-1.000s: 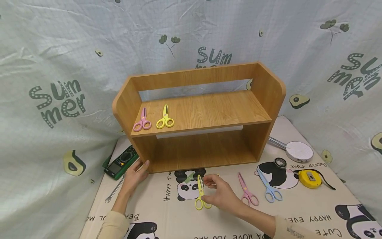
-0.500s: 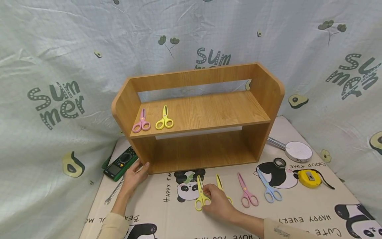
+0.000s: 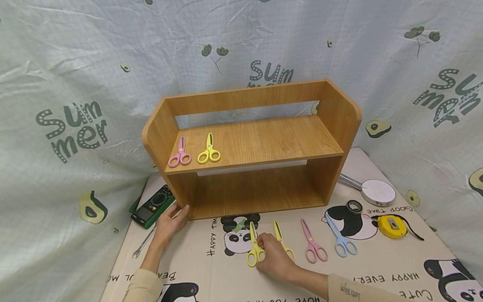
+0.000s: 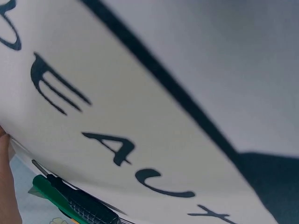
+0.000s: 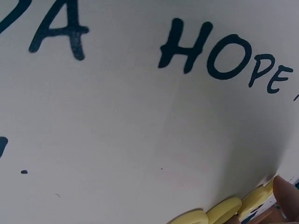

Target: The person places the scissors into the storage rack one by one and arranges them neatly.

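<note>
Seemingly, pickup step | leftmost yellow scissors point(image 3: 253, 243) on worktop point(image 3: 211, 272), before shelf point(image 3: 264, 136), are pinched by right hand point(image 3: 276, 259) | shelf's lower left corner is gripped by left hand point(image 3: 170, 224) | steady lift is called for next, it seems

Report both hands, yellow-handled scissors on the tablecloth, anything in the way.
Left hand holding brown wooden two-tier shelf at lower left corner. Right hand gripping left yellow-handled scissors on cream printed tablecloth. Second yellow-handled scissors close beside right hand; possible snag.
</note>
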Motion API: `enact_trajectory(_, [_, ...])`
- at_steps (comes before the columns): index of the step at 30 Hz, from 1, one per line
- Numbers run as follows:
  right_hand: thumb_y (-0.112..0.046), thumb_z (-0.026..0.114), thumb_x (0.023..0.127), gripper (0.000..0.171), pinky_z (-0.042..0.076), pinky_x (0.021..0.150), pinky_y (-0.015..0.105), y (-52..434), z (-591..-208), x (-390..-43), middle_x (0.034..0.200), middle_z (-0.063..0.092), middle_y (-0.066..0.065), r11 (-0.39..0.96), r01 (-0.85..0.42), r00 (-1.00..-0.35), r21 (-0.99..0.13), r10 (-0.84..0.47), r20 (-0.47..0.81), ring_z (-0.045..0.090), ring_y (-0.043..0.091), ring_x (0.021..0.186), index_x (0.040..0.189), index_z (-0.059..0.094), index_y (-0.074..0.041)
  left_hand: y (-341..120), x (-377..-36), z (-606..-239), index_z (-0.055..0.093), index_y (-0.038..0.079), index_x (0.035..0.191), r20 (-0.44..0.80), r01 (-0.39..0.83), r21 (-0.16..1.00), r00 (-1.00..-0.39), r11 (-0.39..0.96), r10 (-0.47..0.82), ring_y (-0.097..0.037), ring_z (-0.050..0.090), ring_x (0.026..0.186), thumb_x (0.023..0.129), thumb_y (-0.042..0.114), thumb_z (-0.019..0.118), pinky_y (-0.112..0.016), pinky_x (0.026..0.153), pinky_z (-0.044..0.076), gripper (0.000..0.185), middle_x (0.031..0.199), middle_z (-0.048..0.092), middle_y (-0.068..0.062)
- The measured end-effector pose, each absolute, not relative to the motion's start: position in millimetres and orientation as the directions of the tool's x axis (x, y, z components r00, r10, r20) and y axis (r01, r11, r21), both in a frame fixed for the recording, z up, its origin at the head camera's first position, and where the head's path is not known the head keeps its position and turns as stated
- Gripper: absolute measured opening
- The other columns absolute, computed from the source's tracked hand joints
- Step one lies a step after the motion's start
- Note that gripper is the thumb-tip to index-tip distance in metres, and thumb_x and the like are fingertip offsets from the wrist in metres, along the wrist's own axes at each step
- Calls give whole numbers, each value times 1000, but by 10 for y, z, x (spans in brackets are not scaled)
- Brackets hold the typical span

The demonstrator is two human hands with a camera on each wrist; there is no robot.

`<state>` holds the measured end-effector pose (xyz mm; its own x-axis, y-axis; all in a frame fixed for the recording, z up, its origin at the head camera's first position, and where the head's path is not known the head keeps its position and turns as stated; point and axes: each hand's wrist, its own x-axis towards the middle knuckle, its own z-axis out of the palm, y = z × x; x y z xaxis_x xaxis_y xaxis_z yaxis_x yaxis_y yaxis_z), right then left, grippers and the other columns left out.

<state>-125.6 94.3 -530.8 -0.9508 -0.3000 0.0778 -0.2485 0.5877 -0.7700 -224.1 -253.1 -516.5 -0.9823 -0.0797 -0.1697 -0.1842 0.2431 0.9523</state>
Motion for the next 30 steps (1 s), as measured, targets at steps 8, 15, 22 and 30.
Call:
enact_trajectory(8, [15,76,57,52,46,71,23,934,-5325,-1261,93,55,4,573,-244,-952,-783,-294,82,47,11,85,104,60,2,-2528,-2242,-5170,31,8,164,-158,-173,952,-984,250,-81,-45,44,148,105,34,64,-46,111,53,72,170,27,-21])
enact_trajectory(15, [16,75,58,48,46,70,23,932,-5329,-1260,92,57,4,553,-244,-952,-797,-291,90,49,12,85,102,60,1,-2523,-2233,-5165,30,9,164,-160,-176,951,-984,255,-83,-45,44,148,105,33,64,-45,111,54,72,171,26,-21])
enact_trajectory(22, [17,71,55,48,46,68,22,934,-5332,-1261,90,57,5,547,-221,-959,-808,-271,79,49,12,83,99,61,1,-2519,-2209,-5169,29,9,164,-166,-181,949,-983,259,-80,-45,42,149,106,34,63,-44,111,54,72,171,26,-20])
enact_trajectory(30, [19,70,51,51,48,68,21,927,-5305,-1284,89,58,5,560,-197,-968,-805,-242,69,50,12,82,97,60,0,-2517,-2213,-5165,30,9,164,-155,-170,952,-985,255,-79,-44,43,149,106,34,63,-43,110,54,72,171,27,-21])
